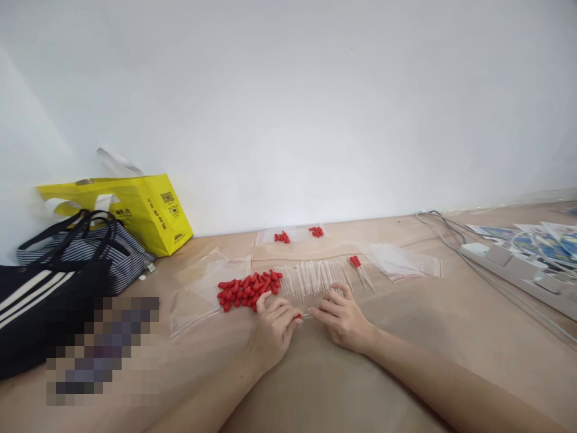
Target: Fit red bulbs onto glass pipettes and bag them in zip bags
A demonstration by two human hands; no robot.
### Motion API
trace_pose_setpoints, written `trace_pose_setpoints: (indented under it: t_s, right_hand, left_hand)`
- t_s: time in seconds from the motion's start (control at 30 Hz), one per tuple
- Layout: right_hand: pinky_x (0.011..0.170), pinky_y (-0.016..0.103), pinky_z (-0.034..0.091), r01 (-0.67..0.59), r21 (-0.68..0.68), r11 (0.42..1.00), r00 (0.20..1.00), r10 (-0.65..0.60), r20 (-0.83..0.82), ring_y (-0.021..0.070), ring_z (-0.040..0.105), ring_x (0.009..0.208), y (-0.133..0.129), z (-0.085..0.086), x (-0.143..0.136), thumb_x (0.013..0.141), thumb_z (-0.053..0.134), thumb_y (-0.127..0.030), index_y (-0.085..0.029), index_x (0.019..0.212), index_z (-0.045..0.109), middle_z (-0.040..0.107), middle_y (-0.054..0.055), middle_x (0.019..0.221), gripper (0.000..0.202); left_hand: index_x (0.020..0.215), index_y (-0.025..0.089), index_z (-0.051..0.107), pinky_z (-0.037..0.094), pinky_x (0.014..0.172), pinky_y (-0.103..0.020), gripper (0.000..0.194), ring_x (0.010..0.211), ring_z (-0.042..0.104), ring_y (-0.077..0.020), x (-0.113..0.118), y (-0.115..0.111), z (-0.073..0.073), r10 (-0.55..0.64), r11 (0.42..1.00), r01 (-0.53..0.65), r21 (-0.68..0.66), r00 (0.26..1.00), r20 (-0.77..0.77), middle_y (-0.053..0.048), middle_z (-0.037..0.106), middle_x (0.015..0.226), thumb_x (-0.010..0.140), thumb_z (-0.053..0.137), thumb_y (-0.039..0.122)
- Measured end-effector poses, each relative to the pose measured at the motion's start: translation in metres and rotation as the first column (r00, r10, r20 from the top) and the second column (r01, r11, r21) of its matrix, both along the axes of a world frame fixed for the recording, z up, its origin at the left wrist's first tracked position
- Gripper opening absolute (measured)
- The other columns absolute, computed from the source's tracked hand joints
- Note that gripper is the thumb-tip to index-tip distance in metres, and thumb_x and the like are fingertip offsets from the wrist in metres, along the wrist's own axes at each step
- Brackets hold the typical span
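Note:
My left hand [274,331] pinches a red rubber bulb [299,316], of which only a small end shows at the fingertips. Facing it, my right hand [341,317] grips a thin clear dropper tube [307,316] whose end meets the bulb or lies right at it; which one I cannot tell. Just beyond my left hand is a pile of red rubber bulbs [243,291]. A row of clear dropper tubes [311,278] lies past both hands. To the right of the row, droppers with red bulbs fitted [360,270] lie side by side.
Clear zip bags [396,263] lie to the right and left of the row. Farther back, another bag [297,234] has small red bulbs on it. A yellow bag [157,210] and dark bags [54,300] stand left. Right are a power strip [518,264], cables and printed packets [554,240].

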State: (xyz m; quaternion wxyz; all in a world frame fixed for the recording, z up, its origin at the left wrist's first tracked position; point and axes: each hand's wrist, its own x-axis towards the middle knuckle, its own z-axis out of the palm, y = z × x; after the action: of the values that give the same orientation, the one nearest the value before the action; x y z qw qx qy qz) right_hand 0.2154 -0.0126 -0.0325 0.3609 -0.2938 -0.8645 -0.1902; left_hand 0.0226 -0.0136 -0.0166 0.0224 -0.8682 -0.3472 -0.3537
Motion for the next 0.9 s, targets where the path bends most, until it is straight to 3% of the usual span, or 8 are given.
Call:
trace_pose_setpoints:
  t_s: [0.37,0.5,0.73,0.9]
  right_hand:
    - [0.083,0.036,0.027,0.044,-0.087,0.995,0.998,-0.047,-0.040,0.0126,0.043,0.067,0.000,0.003,-0.006,0.085,0.037,-0.017,-0.017,0.078,0.058,0.054,0.001,0.061,0.022]
    - [0.085,0.036,0.025,0.081,-0.052,0.995,0.995,-0.084,-0.047,0.0122,0.044,0.067,0.001,0.004,-0.003,0.085,0.041,-0.020,-0.019,0.081,0.059,0.055,0.000,0.061,0.018]
    - [0.086,0.037,0.025,0.079,0.027,0.997,0.997,-0.078,-0.016,0.0121,0.045,0.068,0.000,0.006,0.003,0.085,0.044,-0.022,-0.019,0.079,0.059,0.056,-0.001,0.060,0.016]
    - [0.083,0.036,0.028,0.052,0.034,0.998,0.998,-0.051,-0.019,0.0119,0.041,0.064,-0.001,0.005,0.000,0.085,0.037,-0.018,-0.017,0.071,0.056,0.050,-0.001,0.056,0.024]
  left_hand:
    - [0.079,0.021,0.058,0.017,0.095,-0.043,0.020,0.072,0.056,-0.0140,0.001,-0.001,0.006,0.005,1.000,-0.005,-0.018,0.999,-0.037,0.002,0.064,0.068,0.086,0.039,0.023]
    - [0.084,0.023,0.060,0.013,0.096,-0.045,0.014,0.079,0.056,-0.0165,-0.002,0.001,0.009,0.007,0.999,-0.008,-0.034,1.000,-0.013,0.001,0.067,0.074,0.083,0.047,0.029]
    - [0.076,0.024,0.060,0.002,0.098,-0.047,0.008,0.076,0.057,-0.0158,-0.004,-0.001,0.014,-0.003,0.999,0.002,0.032,1.000,0.020,0.006,0.066,0.068,0.080,0.053,0.024]
    - [0.074,0.022,0.058,0.006,0.098,-0.046,0.012,0.070,0.057,-0.0141,0.002,-0.003,0.010,-0.024,0.999,0.023,0.032,0.999,0.030,0.005,0.065,0.065,0.081,0.049,0.023]
